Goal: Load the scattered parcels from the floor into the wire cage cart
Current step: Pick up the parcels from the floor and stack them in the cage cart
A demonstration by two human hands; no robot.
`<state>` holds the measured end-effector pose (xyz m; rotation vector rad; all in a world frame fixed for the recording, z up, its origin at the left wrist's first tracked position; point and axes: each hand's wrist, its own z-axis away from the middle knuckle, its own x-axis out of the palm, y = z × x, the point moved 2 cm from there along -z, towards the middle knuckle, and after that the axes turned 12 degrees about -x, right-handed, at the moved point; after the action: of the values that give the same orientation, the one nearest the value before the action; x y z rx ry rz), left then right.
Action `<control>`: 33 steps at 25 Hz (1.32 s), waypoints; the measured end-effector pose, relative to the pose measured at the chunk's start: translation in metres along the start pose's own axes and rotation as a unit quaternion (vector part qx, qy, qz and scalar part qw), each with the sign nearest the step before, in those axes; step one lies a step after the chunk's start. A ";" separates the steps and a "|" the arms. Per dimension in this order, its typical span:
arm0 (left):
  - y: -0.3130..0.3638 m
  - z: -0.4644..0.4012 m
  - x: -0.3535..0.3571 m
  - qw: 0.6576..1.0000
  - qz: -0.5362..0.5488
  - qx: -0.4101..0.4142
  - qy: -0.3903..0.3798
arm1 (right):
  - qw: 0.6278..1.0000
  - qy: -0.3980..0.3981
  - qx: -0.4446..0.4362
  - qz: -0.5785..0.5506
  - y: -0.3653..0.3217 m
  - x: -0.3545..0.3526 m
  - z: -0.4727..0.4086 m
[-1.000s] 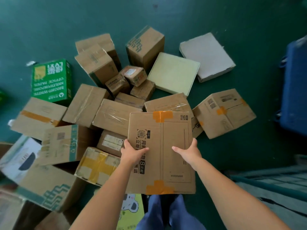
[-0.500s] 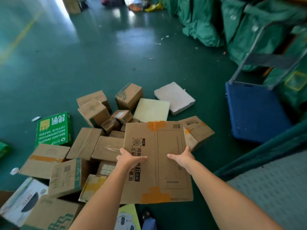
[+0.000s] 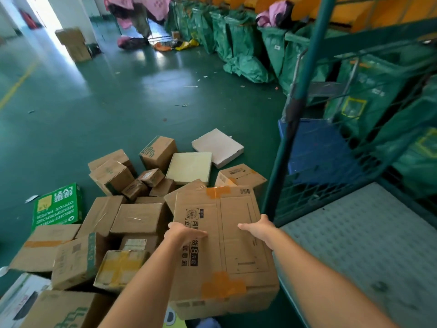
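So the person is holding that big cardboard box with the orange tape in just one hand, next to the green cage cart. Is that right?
Not quite. The head view shows both hands on the cardboard box: the left hand grips its left side and the right hand its right. The rest stands: orange tape on the box, and the cage cart beside it.

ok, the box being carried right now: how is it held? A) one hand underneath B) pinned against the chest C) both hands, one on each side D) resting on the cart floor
C: the left hand and right hand each grip a side of the taped cardboard box, which is lifted beside the wire cage cart.
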<state>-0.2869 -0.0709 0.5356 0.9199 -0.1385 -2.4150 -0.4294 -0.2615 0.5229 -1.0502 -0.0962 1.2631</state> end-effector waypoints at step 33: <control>0.315 0.386 0.296 0.798 -0.173 0.527 -0.234 | 0.856 0.484 0.016 -0.182 0.131 -0.464 0.235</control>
<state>-0.5736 -0.5293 0.7438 0.7411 -1.7805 -2.8021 -0.8305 -0.5067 0.7818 -1.4499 0.4786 0.2919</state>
